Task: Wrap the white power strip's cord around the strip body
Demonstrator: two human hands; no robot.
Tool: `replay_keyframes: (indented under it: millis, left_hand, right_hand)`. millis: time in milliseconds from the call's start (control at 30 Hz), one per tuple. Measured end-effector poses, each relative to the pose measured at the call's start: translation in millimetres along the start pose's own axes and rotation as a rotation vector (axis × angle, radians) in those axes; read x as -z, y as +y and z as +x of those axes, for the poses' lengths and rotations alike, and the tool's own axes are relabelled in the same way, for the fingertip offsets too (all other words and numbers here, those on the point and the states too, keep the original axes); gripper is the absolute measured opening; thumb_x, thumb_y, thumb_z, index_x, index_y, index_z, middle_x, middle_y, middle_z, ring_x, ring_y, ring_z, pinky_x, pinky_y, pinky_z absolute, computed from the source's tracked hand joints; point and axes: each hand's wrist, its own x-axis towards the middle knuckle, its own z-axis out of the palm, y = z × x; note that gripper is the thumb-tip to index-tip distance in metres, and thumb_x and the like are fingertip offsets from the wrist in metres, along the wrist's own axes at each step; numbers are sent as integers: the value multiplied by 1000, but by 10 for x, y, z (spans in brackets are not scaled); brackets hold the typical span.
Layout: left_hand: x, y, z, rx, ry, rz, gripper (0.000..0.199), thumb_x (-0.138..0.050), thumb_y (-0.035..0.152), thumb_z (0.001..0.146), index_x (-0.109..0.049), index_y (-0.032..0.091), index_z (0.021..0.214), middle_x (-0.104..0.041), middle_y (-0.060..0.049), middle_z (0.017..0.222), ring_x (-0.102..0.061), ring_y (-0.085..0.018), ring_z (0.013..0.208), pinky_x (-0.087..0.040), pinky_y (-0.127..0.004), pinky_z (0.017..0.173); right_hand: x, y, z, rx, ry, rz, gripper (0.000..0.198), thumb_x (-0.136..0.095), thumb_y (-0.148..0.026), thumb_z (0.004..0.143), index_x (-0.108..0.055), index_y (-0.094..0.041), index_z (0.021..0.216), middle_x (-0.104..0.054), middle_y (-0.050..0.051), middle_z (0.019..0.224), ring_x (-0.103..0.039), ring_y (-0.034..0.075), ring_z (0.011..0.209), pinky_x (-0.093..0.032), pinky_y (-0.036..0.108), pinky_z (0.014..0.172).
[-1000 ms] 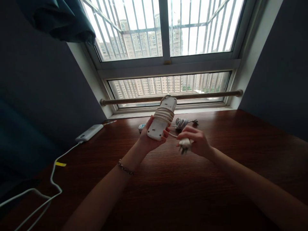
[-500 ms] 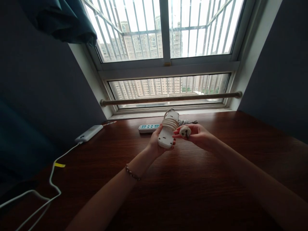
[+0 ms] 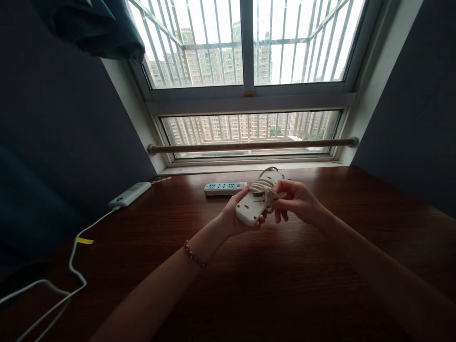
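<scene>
Strip in hand: cream plastic power strip, long and flat, held tilted above the dark brown wooden desk, its near end lower and toward the person, its far end pointing at the window.
Cord: pale cable wound in several turns round the middle of the strip, with a small loop standing up at the far end.
Left hand: left hand clasps the near end of the strip from below, thumb on the upper face, fingers curled underneath; a beaded bracelet sits on that wrist.
Right hand: right hand touches the wound cable on the strip's right side, thumb and forefinger pinched at the turns (what exactly lies between them is too small to tell), the other fingers hanging loose.
Behind the hands: white power strip with blue-green sockets lies flat on the desk near the window sill.
Far left: white rectangular adapter block rests at the desk's left edge, and a white lead with a yellow tag trails from it toward the near corner.
Backdrop: barred window with a wooden rail across its lower pane.
</scene>
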Motion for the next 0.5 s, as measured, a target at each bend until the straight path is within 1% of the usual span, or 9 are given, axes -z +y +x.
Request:
replay_keyframes:
  millis: [33,100,167,233,300,333,400,500]
  left_hand:
    - [-28,-20,3,-20,19,7,56,-35,54,86,-58,4,99,-65,-18,73,-63,-22,56,-47,-30,45]
    - [-82,-54,3,-65,84,44,56,-35,55,86,-59,6,100,-65,-16,72,-62,-21,54,-47,-29,45]
    - [-132,-84,-8,-160,150,79,54,-36,54,86,-59,7,100,-65,-14,69,-62,-21,51,-47,-29,43]
    - [-179,-113,-23,-246,206,108,50,-37,51,87,-60,8,99,-65,-12,66,-61,-20,49,-47,-29,41]
    - [-218,-143,-34,-321,241,122,46,-40,48,87,-61,9,98,-66,-10,65,-61,-19,47,-47,-28,41]
    - [-234,-159,-36,-358,254,126,43,-41,47,88,-61,9,97,-66,-9,64,-60,-17,46,-47,-27,42]
    - [-257,-191,-29,-433,280,127,39,-46,44,87,-62,9,95,-66,-7,62,-59,-15,45,-45,-25,42]
    - [-269,-238,2,-524,308,140,36,-54,42,82,-63,7,86,-64,-5,60,-58,-13,46,-44,-23,45]
  right_hand:
    - [-38,-1,-2,39,91,-76,33,-71,-32,70,-41,-17,72,-57,-2,50,-56,14,39,-36,17,32]
    - [-102,14,-13,125,254,-297,32,-69,-32,72,-40,-18,70,-52,-4,47,-49,10,36,-32,18,33]
    - [-153,49,-26,251,391,-570,29,-66,-29,74,-40,-18,66,-50,-3,50,-45,8,39,-32,19,37]
    - [-199,88,-39,401,484,-803,28,-63,-26,76,-38,-18,64,-47,-2,53,-42,8,43,-31,21,42]
    - [-253,116,-53,507,516,-948,26,-60,-25,78,-38,-18,65,-45,-1,58,-40,9,48,-31,22,46]
    - [-284,125,-63,534,514,-997,25,-58,-25,80,-38,-18,66,-45,0,60,-40,10,49,-31,23,47]
    - [-350,136,-83,550,506,-1094,21,-53,-26,83,-42,-18,68,-46,1,63,-40,11,50,-29,23,47]
    - [-434,150,-108,541,553,-1279,18,-47,-28,87,-49,-16,73,-47,3,65,-38,11,47,-25,25,44]
